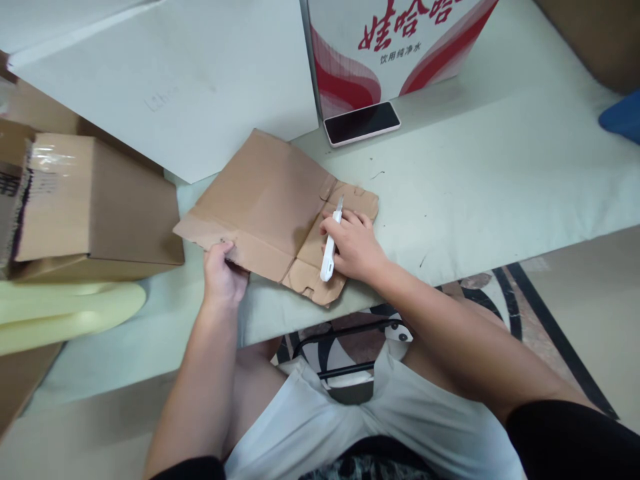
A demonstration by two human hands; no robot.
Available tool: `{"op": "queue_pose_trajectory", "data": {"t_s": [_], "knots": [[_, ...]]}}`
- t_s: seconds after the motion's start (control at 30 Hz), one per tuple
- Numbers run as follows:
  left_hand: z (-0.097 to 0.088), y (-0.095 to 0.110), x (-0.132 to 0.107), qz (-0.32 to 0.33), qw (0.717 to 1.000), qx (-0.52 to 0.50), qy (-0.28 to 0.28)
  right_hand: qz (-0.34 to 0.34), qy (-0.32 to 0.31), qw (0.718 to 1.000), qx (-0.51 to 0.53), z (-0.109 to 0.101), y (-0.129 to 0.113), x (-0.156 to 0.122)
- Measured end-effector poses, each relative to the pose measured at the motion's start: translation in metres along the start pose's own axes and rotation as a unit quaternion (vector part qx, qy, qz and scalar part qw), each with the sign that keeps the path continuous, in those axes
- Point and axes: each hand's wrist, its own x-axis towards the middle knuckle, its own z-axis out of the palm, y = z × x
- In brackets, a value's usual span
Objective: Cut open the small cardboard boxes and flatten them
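A flattened piece of brown cardboard (273,200) with creases and notched flaps lies tilted over the front part of the table. My left hand (223,273) grips its near left edge, thumb on top and fingers underneath. In my right hand (354,243) is a white utility knife (329,257), its blade out and pointing away from me. That hand rests on the right flap of the cardboard, fingers curled around the knife.
Behind the cardboard stand a white box (200,80) and a red-and-white water carton (360,73). A phone (363,124) lies before the carton. At left are an open cardboard box (135,207) and a pale yellow object (100,307). The table's front edge (500,250) runs close to me.
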Motion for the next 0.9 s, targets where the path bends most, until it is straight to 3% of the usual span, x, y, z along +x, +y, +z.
{"op": "queue_pose_trajectory", "data": {"t_s": [0.9], "knots": [[0.0054, 0.0011, -0.0034, 0.005, 1.0, -0.018, -0.002, 0.009, 0.0, 1.0, 0.0, -0.0002, -0.003, -0.0004]]}}
